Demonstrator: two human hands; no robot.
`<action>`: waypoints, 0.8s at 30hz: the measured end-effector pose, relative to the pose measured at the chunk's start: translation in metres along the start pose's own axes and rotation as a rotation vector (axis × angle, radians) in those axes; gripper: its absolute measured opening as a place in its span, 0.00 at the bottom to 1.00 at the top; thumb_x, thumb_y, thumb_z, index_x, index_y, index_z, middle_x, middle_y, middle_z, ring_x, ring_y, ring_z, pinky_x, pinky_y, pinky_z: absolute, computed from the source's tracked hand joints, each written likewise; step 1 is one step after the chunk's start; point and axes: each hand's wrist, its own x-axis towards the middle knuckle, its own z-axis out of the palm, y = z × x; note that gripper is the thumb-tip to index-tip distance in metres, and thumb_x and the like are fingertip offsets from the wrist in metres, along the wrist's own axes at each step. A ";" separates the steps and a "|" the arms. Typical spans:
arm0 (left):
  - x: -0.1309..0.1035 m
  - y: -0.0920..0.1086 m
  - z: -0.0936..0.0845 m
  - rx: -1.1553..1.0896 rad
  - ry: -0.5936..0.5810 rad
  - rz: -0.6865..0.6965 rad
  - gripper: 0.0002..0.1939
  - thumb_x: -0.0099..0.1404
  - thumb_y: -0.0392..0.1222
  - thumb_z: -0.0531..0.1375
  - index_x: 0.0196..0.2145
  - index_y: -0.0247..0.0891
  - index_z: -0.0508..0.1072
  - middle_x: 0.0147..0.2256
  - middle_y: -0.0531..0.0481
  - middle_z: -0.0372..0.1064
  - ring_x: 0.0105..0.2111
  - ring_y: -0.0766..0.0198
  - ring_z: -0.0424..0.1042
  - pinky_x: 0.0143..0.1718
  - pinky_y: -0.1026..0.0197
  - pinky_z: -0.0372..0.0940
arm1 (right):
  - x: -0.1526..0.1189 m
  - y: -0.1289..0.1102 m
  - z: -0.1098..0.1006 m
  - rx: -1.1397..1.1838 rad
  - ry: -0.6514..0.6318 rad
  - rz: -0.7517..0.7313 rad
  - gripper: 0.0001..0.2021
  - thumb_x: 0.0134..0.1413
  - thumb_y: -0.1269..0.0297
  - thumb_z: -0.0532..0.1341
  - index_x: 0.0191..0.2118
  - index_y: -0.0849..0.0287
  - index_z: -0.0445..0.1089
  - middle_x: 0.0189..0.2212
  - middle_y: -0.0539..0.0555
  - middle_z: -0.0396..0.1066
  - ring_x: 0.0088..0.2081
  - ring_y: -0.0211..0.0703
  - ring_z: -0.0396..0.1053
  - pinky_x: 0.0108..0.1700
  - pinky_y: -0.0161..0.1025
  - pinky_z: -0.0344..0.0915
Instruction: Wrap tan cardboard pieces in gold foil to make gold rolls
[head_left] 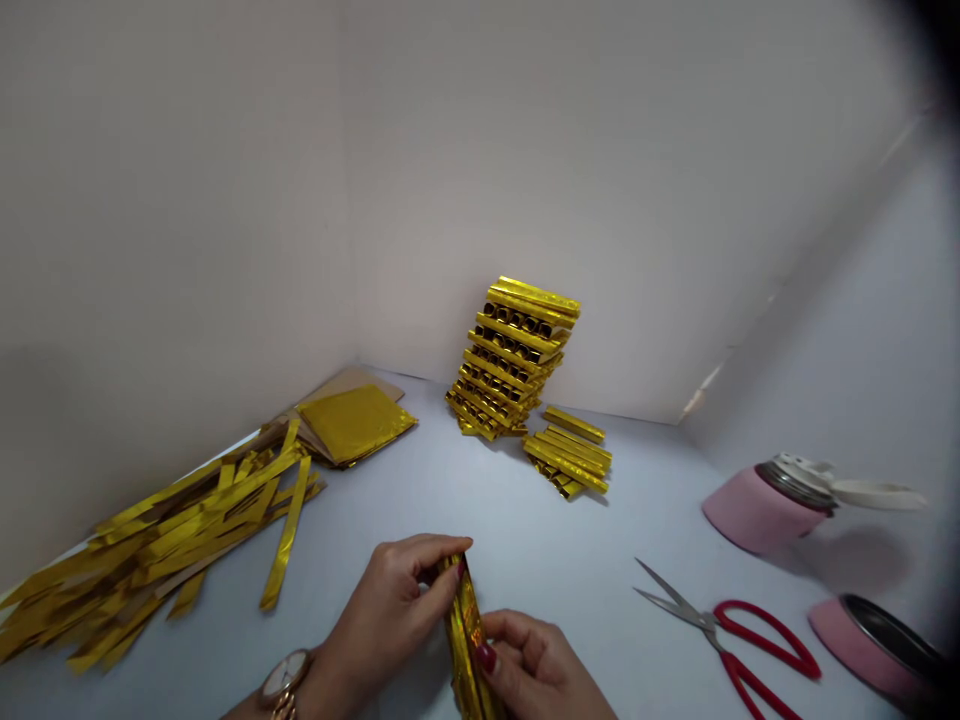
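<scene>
White table [360,510]: red-handled scissors [706,621] right of hands [397,600], gold strips [187,525] left.

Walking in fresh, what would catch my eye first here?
Probably the stacked tower of gold tubes before the back wall. In front, the left hand and right hand hold a shiny gold piece, while red-handled scissors lie to the right.

A pink flask [763,508] stands near a pink container [851,638].
</scene>
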 end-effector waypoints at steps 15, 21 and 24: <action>-0.012 0.002 -0.001 0.141 -0.049 0.336 0.14 0.64 0.39 0.58 0.47 0.45 0.74 0.59 0.44 0.59 0.59 0.50 0.56 0.57 0.46 0.54 | -0.006 -0.020 0.006 0.049 0.158 -0.088 0.23 0.48 0.45 0.64 0.35 0.64 0.71 0.21 0.47 0.63 0.18 0.30 0.58 0.20 0.28 0.54; -0.017 0.015 0.006 0.316 -0.413 0.529 0.10 0.56 0.41 0.66 0.38 0.43 0.76 0.56 0.43 0.64 0.56 0.47 0.60 0.59 0.42 0.47 | -0.006 -0.029 0.006 0.167 0.267 -0.133 0.22 0.46 0.47 0.66 0.35 0.64 0.72 0.25 0.49 0.67 0.21 0.31 0.59 0.22 0.28 0.53; -0.016 0.016 0.009 0.331 -0.404 0.550 0.08 0.57 0.33 0.64 0.35 0.43 0.76 0.55 0.45 0.66 0.55 0.50 0.62 0.60 0.44 0.46 | -0.007 -0.030 0.007 0.205 0.282 -0.118 0.22 0.44 0.47 0.67 0.34 0.64 0.72 0.24 0.49 0.67 0.22 0.32 0.60 0.23 0.28 0.53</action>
